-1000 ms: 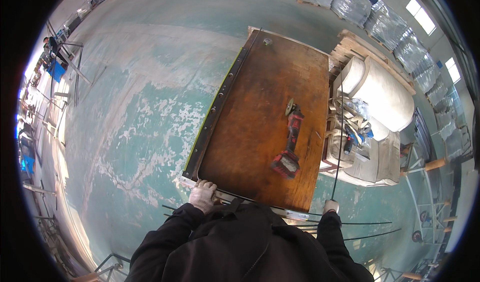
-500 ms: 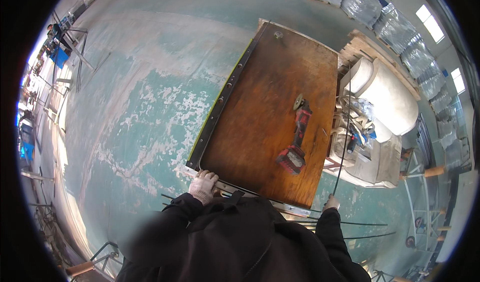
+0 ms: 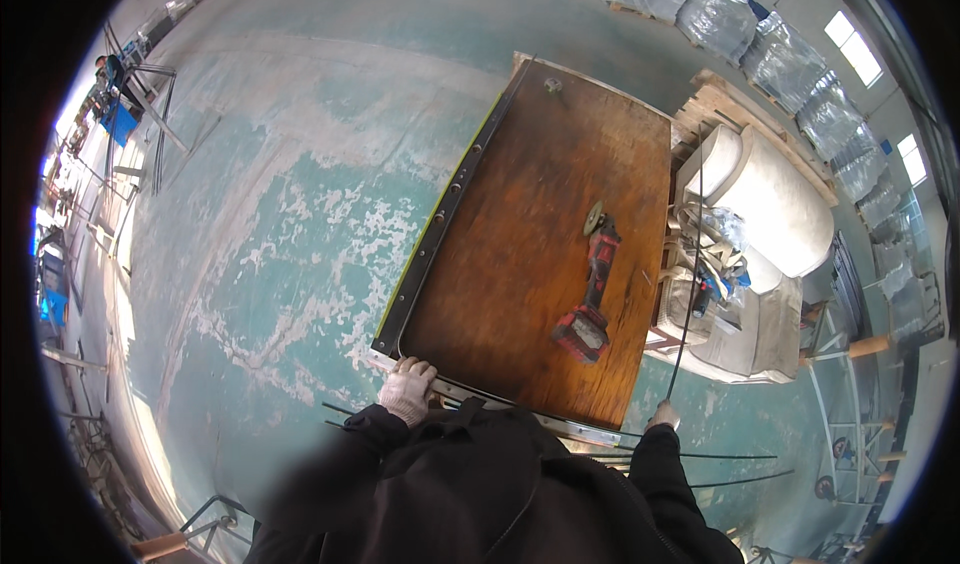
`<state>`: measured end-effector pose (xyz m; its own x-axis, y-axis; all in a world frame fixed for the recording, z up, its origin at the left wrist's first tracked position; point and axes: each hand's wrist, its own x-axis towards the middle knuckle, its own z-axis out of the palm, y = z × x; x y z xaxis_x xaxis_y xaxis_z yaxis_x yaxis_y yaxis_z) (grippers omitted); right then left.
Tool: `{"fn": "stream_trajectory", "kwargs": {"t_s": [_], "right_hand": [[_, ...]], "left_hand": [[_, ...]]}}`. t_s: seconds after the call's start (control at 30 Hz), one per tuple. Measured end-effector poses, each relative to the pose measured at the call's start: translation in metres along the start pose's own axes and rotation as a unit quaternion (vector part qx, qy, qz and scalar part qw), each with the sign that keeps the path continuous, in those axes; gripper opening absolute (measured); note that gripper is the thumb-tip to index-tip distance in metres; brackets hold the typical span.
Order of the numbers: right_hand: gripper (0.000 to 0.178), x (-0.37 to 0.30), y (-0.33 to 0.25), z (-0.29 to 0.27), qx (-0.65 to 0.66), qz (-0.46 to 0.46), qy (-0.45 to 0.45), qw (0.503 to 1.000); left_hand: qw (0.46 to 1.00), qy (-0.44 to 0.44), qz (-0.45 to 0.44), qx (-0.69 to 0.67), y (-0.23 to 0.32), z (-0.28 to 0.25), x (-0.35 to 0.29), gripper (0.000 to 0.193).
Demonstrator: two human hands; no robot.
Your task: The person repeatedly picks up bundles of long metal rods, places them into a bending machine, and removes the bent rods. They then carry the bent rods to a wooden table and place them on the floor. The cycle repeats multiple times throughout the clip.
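My left hand (image 3: 407, 391), in a pale knit glove, has its fingers curled over the metal strip (image 3: 460, 391) along the near edge of a wooden-topped table, by its left corner. Off the table's right side, my right hand (image 3: 663, 417), also gloved, is closed round the lower end of a long thin dark rod (image 3: 687, 314). The rod slants up and away, past the right edge of the tabletop (image 3: 520, 244). On the wood lies a red and black cordless angle grinder (image 3: 598, 274), its disc toward the far side.
A black rail (image 3: 440, 214) with holes runs along the table's left edge. Right of the table stand cream padded bundles (image 3: 765, 194) and a wooden pallet (image 3: 735, 114). Several thin rods (image 3: 725, 455) stick out below the near edge. Wrapped stacks (image 3: 715, 14) line the far right.
The view has tilted slightly, so the table and grinder sit a little lower in the picture. Both hands keep their holds, with hardly any movement.
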<state>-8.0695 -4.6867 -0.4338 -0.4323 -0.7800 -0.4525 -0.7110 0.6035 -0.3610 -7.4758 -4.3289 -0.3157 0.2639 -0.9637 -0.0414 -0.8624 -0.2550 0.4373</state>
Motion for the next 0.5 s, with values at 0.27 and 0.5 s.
{"fn": "stream_trajectory", "kwargs": {"t_s": [0.27, 0.5], "right_hand": [[0.059, 0.019, 0.007, 0.019, 0.218, 0.133, 0.057, 0.965], [0.059, 0.019, 0.015, 0.017, 0.234, 0.129, 0.047, 0.962]], "left_hand": [[1.0, 0.009, 0.014, -0.004, -0.003, 0.0, 0.001, 0.051], [1.0, -0.018, 0.006, 0.004, -0.008, 0.004, 0.002, 0.055]]}}
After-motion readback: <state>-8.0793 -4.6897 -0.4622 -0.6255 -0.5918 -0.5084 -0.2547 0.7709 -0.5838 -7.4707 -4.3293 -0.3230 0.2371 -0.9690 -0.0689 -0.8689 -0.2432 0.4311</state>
